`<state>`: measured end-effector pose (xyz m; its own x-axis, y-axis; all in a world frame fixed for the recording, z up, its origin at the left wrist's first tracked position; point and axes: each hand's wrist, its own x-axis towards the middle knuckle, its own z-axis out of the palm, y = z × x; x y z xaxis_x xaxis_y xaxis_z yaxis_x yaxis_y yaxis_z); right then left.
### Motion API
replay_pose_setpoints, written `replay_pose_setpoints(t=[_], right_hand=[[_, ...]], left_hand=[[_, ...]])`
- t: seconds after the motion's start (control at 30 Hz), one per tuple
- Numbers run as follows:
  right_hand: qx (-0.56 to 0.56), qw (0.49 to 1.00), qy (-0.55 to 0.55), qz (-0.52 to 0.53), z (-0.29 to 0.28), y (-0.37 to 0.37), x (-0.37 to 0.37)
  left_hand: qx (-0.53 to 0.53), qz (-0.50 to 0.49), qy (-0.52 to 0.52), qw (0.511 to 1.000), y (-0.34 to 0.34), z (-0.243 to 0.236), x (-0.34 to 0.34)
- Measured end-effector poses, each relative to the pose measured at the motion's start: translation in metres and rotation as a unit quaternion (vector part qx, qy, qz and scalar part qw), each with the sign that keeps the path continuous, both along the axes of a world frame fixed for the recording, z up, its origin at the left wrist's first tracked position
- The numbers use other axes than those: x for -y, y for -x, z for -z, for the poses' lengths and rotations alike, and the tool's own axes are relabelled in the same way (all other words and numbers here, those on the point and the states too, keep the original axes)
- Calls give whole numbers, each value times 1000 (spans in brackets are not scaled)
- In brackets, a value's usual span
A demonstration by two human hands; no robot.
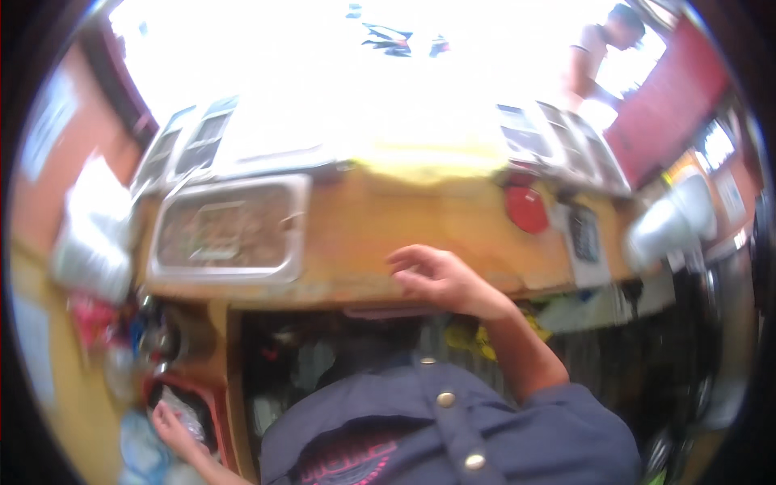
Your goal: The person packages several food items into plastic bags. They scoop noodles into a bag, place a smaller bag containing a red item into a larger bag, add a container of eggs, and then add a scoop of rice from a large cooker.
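Note:
At the lower left my left hand (175, 430) reaches down to a reddish-brown box (220, 412). Its fingers appear closed on a crumpled clear plastic bag (184, 411) lying at the box's mouth, though blur softens the fingertips. My right hand (436, 277) hovers by the near edge of the wooden counter (364, 226). Its fingers are loosely bent and apart from the thumb, with nothing visible between them. A metal tray (297, 242) with brownish contents under a see-through cover sits on the counter to the left of it.
Along the counter's far side stand metal-framed containers (202, 137) and a yellow cloth-like thing (432, 166). A red round object (526, 208) and a dark calculator-like device (582, 233) lie right. Stacked pale cups or containers (675, 222) lean farther right. A person (594, 61) stands beyond.

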<state>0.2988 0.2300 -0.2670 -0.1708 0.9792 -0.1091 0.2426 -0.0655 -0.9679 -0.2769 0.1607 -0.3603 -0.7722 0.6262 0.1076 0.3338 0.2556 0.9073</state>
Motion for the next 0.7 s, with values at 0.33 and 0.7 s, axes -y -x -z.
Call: replay_pose_setpoints(t=[0.33, 0.7], right_hand=[[-110, 989, -83, -46, -4, 9, 53], [-138, 962, -57, 230, -1, -44, 106]], left_hand=[[186, 785, 110, 580, -367, -133, -91], [-139, 833, 28, 534, -447, -109, -107]])
